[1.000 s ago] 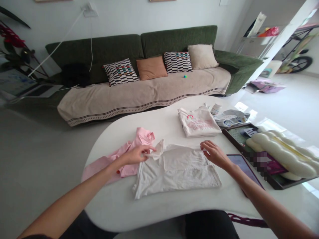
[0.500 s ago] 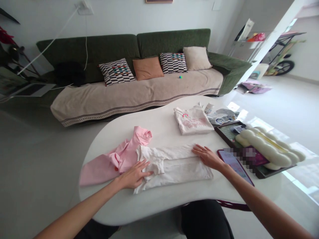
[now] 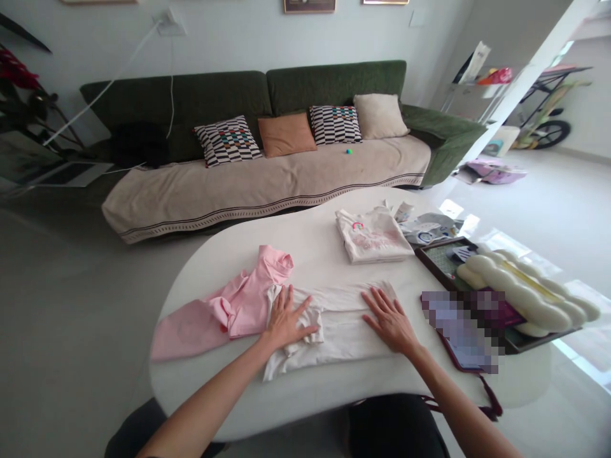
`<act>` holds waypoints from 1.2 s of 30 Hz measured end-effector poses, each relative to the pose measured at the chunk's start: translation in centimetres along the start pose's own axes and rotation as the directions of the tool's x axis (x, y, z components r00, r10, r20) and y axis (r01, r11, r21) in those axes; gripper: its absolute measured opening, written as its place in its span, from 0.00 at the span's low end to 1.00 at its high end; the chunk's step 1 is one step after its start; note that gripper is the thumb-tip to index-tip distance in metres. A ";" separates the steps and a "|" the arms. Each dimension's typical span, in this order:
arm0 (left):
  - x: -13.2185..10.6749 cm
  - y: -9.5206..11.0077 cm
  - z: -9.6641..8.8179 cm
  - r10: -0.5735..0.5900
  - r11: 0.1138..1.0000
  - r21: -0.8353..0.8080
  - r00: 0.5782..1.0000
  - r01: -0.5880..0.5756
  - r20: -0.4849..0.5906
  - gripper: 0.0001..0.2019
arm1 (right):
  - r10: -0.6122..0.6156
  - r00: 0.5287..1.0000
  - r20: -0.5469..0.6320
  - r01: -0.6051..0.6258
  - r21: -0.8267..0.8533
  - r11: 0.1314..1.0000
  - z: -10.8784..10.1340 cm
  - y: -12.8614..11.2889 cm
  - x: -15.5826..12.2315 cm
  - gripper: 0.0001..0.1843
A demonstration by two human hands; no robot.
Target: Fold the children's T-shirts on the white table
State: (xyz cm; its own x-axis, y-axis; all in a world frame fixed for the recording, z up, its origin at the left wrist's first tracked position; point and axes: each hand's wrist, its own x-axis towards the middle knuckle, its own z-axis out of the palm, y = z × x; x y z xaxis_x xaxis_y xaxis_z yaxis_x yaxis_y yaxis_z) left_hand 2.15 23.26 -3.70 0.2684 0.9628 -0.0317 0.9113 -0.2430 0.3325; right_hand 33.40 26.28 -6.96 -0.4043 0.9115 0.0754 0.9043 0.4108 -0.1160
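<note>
A white T-shirt (image 3: 344, 334) lies on the white table with its upper side folded inward and a sleeve turned over near the left end. My left hand (image 3: 287, 321) rests flat on the sleeve end, fingers spread. Toward the other end, my right hand (image 3: 391, 321) is pressed flat on the folded cloth, its fingers also apart. A crumpled pink garment (image 3: 248, 305) lies just left of the shirt and touches it. Behind the shirt sits a folded white shirt stack (image 3: 375, 236) with a rainbow and pink print.
A dark tray (image 3: 432, 261) on the right holds a cream, cloud-shaped tissue box cover (image 3: 520, 289). A phone (image 3: 458, 337), partly blurred out, lies beside it. Crumpled plastic packaging (image 3: 432, 228) is behind the tray. A green sofa (image 3: 334, 79) with several cushions stands beyond the table (image 3: 224, 407).
My left hand has slid up and right over the sleeve end, with its fingers spreading wider. My right hand has opened out and lies flatter on the shirt. The view has shifted slightly.
</note>
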 end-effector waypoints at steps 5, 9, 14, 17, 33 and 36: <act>1.7 3.1 0.3 0.100 0.994 -0.055 0.993 -0.097 0.061 0.42 | 0.093 0.996 0.010 -0.093 -0.040 0.995 -1.0 3.2 -2.9 0.30; 3.5 4.7 1.3 0.130 0.991 -0.040 0.989 -0.127 0.069 0.44 | 0.233 0.969 -0.080 -0.238 -0.061 0.969 -0.9 5.1 -4.3 0.31; 4.3 4.6 2.1 0.104 0.993 0.052 0.989 -0.110 0.101 0.46 | 0.332 0.934 -0.134 -0.345 -0.084 0.935 -1.8 4.8 -3.2 0.28; 3.9 4.6 1.7 0.130 0.988 0.074 0.985 -0.138 0.110 0.46 | 0.466 0.882 -0.068 -0.470 -0.070 0.880 -3.7 3.8 -3.0 0.22; -3.1 3.1 1.9 0.285 0.954 0.069 0.953 -0.293 0.103 0.38 | 0.829 0.549 0.103 -0.827 0.211 0.522 -3.3 0.5 -4.3 0.29; -3.6 3.1 1.5 0.281 0.957 0.040 0.951 -0.288 0.131 0.37 | 0.790 0.585 0.184 -0.798 0.307 0.519 -3.4 1.9 -3.5 0.27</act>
State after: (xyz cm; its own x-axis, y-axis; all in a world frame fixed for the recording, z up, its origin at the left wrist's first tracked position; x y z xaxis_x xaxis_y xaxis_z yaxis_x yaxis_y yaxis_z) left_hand 4.44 18.87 -3.97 0.5519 0.8318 -0.0599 0.8070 -0.5146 0.2897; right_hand 36.99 23.78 -4.09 0.4531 0.8614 -0.2297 0.7499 -0.5076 -0.4243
